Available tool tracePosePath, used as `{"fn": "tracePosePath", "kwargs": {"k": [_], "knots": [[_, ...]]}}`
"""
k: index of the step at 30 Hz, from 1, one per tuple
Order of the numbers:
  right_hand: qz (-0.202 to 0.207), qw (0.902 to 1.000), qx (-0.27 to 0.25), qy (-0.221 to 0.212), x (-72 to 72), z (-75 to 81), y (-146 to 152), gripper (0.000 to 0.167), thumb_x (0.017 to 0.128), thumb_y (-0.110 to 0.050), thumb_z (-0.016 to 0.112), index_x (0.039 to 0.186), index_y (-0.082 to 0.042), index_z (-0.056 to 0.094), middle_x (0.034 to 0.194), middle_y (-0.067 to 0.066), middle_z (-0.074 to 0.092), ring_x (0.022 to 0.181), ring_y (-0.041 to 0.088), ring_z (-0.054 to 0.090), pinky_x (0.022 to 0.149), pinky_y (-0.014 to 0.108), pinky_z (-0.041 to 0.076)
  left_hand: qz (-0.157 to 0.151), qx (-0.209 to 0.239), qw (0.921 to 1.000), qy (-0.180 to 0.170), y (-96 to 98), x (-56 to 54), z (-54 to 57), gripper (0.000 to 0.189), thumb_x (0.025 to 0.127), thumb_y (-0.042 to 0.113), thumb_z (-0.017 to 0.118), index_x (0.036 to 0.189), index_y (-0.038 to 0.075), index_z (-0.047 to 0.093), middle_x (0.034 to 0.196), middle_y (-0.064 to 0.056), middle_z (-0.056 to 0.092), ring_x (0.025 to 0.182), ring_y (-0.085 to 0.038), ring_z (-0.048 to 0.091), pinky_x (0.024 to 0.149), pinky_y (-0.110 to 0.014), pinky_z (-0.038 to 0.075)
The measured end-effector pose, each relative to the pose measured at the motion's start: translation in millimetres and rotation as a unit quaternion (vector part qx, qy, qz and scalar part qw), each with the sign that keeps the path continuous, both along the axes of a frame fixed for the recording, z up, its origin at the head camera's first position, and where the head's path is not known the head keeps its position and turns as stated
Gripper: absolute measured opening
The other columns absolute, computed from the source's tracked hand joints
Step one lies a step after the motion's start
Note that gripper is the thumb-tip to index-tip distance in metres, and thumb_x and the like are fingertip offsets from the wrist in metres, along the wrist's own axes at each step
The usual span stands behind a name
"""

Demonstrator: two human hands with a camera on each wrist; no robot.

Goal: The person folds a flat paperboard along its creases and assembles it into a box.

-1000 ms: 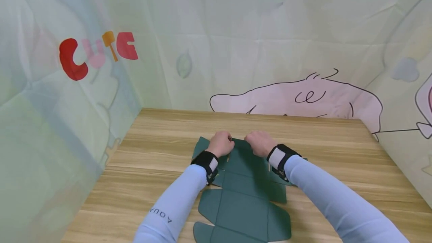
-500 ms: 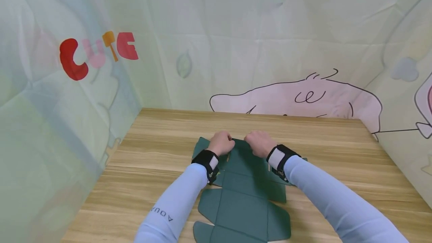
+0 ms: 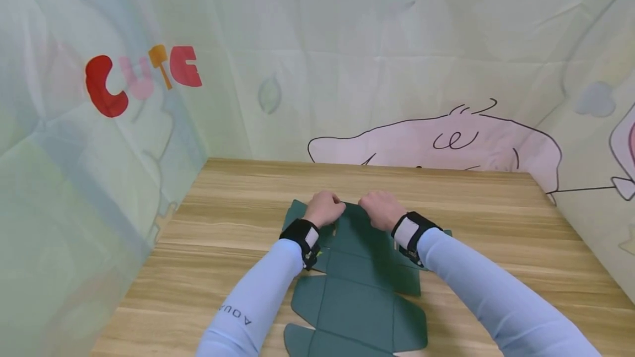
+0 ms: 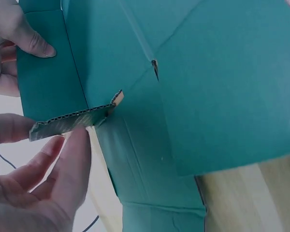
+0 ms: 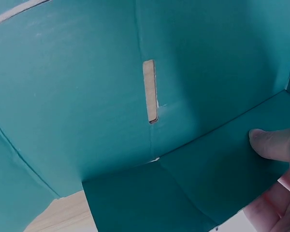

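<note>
A dark green cardboard box blank (image 3: 354, 313) lies unfolded on the table, with side flaps and fold lines. My left hand (image 3: 324, 209) is at its far edge, left of the middle. In the left wrist view, that hand (image 4: 36, 188) pinches a small raised cardboard flap (image 4: 70, 122) between thumb and fingers. To the right along the same edge, my right hand (image 3: 382, 211) grips the blank. Its thumb lies flat on a folded strip (image 5: 208, 169) in the right wrist view, fingers curled beneath. A narrow slot (image 5: 150, 92) is cut through the panel.
The wood-grain table (image 3: 238, 197) runs back to a printed cloth backdrop (image 3: 258, 26) on the far side and both sides. Black bands (image 3: 301, 236) with cameras sit on both wrists. In the left wrist view, a thin dark cable (image 4: 91, 224) shows beyond the table edge.
</note>
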State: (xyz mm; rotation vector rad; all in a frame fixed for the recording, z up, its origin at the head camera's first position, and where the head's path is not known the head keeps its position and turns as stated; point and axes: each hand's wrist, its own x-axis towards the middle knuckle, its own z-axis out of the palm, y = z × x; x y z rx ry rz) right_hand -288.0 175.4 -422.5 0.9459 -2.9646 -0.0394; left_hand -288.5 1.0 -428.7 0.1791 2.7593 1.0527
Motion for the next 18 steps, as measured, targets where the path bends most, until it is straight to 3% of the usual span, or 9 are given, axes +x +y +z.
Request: {"fn": "tracePosePath", "kwargs": {"k": [5, 11, 14, 18], "knots": [[-0.005, 0.9999, -0.005, -0.013, -1.6, 0.6, 1.6, 0.018, 0.078, 0.008, 0.070, 0.092, -0.005, 0.072, 0.077, 0.005, 0.067, 0.061, 0.016, 0.051, 0.058, 0.032, 0.049, -0.004, 0.031, 0.9995, 0.008, 0.3, 1.3, 3.0, 0.024, 0.092, 0.016, 0.055, 0.105, 0.005, 0.072, 0.075, -0.004, 0.065, 0.061, -0.015, 0.059, 0.052, -0.025, 0.041], [-0.019, 0.9998, -0.006, -0.007, -1.7, 4.5, 5.3, 0.017, 0.079, 0.006, 0.071, 0.093, -0.004, 0.070, 0.077, 0.007, 0.066, 0.060, 0.016, 0.051, 0.056, 0.031, 0.049, 0.008, 0.053, 0.9977, 0.042, 2.0, 3.0, 5.6, 0.026, 0.094, 0.020, 0.057, 0.112, 0.006, 0.070, 0.107, -0.008, 0.069, 0.092, -0.020, 0.063, 0.078, -0.033, 0.052], [-0.025, 0.9996, 0.000, 0.015, -1.4, 7.2, 7.1, 0.014, 0.080, 0.005, 0.071, 0.092, -0.004, 0.070, 0.073, 0.006, 0.064, 0.058, 0.017, 0.049, 0.054, 0.031, 0.047, 0.018, 0.066, 0.9962, 0.054, 2.3, 2.3, 7.2, 0.028, 0.095, 0.022, 0.056, 0.114, 0.006, 0.068, 0.109, -0.008, 0.069, 0.098, -0.022, 0.063, 0.083, -0.036, 0.052], [-0.033, 0.9984, 0.012, 0.044, -1.6, 10.0, 9.3, 0.012, 0.082, 0.005, 0.069, 0.089, -0.005, 0.070, 0.069, 0.005, 0.062, 0.056, 0.016, 0.048, 0.052, 0.030, 0.045, 0.028, 0.075, 0.9945, 0.068, 0.9, 1.3, 8.5, 0.030, 0.097, 0.023, 0.053, 0.119, 0.007, 0.065, 0.109, -0.007, 0.068, 0.096, -0.022, 0.064, 0.081, -0.036, 0.052]]}}
